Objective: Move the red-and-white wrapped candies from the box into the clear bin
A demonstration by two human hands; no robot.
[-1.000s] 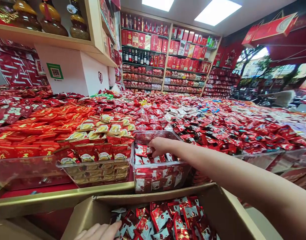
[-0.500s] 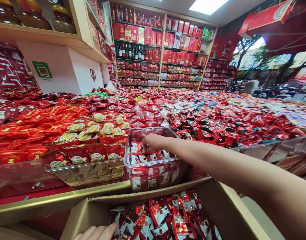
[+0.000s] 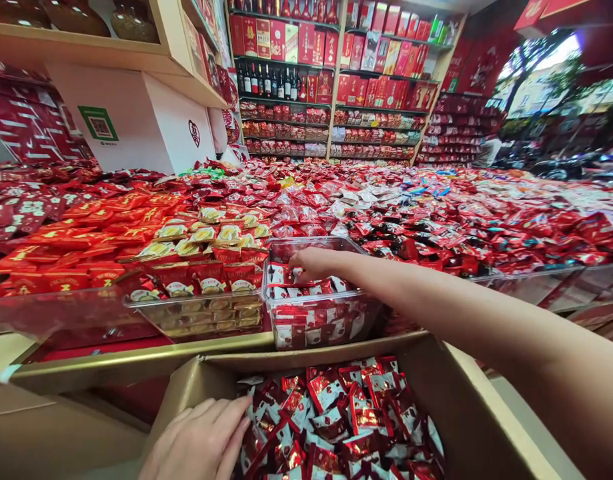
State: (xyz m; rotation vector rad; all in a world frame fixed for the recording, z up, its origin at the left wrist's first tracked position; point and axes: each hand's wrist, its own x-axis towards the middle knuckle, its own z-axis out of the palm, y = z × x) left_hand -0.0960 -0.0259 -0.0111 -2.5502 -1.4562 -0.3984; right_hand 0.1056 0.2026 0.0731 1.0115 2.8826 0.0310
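Observation:
My right hand reaches into a clear plastic bin, fingers curled down and closed on a small red-and-white candy packet, partly hidden by the fingers. Similar candy packets stand in rows inside the bin, showing through its front wall. Below, an open cardboard box holds a loose heap of red-and-white candy packets. Over the box's left side lies my left hand, fingers stretched out and fingertips at the edge of the heap. Nothing shows in its grasp.
Left of the bin stands another clear bin of durian-labelled packets. Orange-red packets are heaped farther left, dark red ones to the right. A gold counter edge runs behind the box. Shelves with bottles and gift boxes rise behind.
The view has tipped down and shifted left, so more of the box and my left hand shows. My left hand sits farther over the box. My right hand stays in the bin.

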